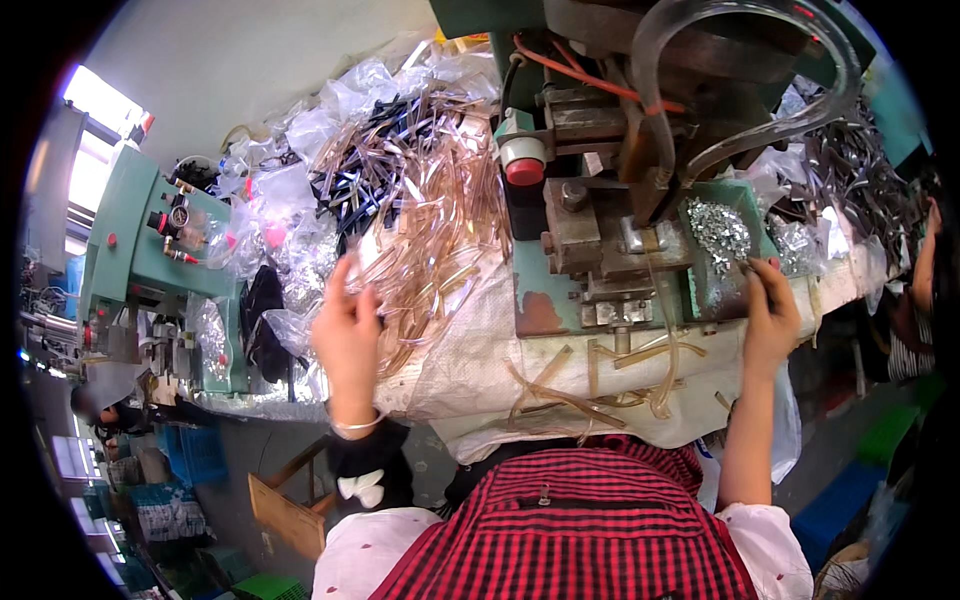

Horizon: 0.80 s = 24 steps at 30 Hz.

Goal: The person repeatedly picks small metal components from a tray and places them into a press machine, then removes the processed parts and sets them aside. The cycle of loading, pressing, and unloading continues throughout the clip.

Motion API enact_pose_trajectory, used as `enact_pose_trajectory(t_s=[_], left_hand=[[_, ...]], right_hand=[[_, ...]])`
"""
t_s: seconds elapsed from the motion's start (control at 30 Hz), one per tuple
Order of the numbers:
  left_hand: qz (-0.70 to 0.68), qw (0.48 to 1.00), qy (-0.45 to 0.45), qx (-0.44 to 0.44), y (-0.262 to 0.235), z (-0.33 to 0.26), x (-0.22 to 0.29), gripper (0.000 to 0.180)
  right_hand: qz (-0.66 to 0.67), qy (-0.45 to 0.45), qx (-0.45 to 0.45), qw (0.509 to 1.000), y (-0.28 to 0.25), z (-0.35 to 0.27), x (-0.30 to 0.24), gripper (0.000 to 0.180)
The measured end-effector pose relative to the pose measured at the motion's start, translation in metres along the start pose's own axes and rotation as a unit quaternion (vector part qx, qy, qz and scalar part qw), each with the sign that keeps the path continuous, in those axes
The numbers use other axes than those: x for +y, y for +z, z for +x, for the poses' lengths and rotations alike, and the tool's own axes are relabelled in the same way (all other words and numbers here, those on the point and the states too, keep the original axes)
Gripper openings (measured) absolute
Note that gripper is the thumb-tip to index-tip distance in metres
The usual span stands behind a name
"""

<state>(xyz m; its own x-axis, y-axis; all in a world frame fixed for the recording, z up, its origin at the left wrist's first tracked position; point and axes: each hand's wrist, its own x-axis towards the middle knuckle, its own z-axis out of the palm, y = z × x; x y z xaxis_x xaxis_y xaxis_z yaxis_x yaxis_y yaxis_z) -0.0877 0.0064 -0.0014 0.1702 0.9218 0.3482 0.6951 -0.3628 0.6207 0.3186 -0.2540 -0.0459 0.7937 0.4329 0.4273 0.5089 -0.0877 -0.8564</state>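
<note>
Beside a heap of clear amber plastic strips [430, 260], my left hand [347, 330] is raised, its fingers loosely curled and apart, with nothing visible in them. My right hand [772, 315] is at the right edge of a green tray [708, 305] holding many small silvery pieces [718, 232]. Its thumb and fingers are pinched together; what they hold, if anything, is too small to make out. Between my hands stands a green press machine [545, 285] with a metal die block [615, 235]. A clear strip [665, 345] hangs down from the die block.
Several loose amber strips [560, 395] lie along the table's front edge on white woven sheeting [470, 350]. Dark strips [355, 165] and plastic bags [300, 225] pile up at left. A red button [524, 172] faces me. Another green machine [135, 215] stands farther left; a wooden stool [285, 510] is below.
</note>
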Motion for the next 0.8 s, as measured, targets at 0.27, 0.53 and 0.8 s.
enact_pose_trajectory(t_s=[0.27,0.53,0.8], left_hand=[[-0.216,0.882,-0.228,-0.35,-0.035,-0.06,-0.042,0.025],[-0.246,0.961,-0.123,-0.015,0.05,-0.014,0.038,0.006],[-0.332,0.911,0.231,0.078,0.019,-0.015,0.147,0.011]], right_hand=[[0.052,0.05,-0.023,0.997,-0.015,-0.004,-0.064,0.018],[0.185,0.012,-0.092,0.978,0.093,0.021,-0.125,0.024],[0.395,0.14,-0.123,0.899,0.094,0.014,-0.151,0.042]])
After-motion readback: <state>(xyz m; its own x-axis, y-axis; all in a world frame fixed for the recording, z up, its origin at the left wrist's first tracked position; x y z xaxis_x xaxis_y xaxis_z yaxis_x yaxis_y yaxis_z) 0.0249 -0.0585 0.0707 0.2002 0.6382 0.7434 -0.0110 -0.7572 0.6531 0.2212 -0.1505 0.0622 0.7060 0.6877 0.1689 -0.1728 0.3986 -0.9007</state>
